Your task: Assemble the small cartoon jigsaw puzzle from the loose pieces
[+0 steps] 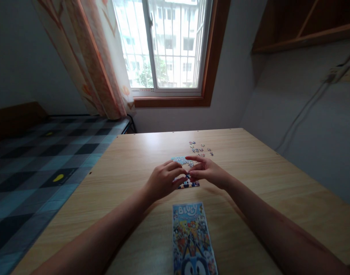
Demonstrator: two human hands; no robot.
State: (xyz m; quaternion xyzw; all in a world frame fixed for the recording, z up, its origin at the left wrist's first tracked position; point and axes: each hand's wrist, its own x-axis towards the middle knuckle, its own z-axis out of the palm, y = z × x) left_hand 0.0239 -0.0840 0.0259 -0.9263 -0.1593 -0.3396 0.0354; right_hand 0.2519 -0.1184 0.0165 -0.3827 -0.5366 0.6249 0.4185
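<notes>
A partly assembled jigsaw puzzle (179,160) lies flat on the table, with a light blue upper part, a dark lower edge and a gap showing bare wood in its middle. My left hand (166,177) is over its left side, fingers curled and thumb brought toward the index fingertip. From the right, my right hand (206,172) reaches over the puzzle with its index finger stretched out and its thumb and other fingers pinched together. Both sets of fingertips nearly meet above the puzzle. Whatever is between them is too small to make out, and the hands cover part of the picture.
Loose puzzle pieces (197,150) are scattered beyond the puzzle. Nearer me on the wooden table (120,225) lies a blue "Bluey" picture sheet or box (192,233). A bed with a checked cover (86,152) stands left; a window (175,49) and wall are behind.
</notes>
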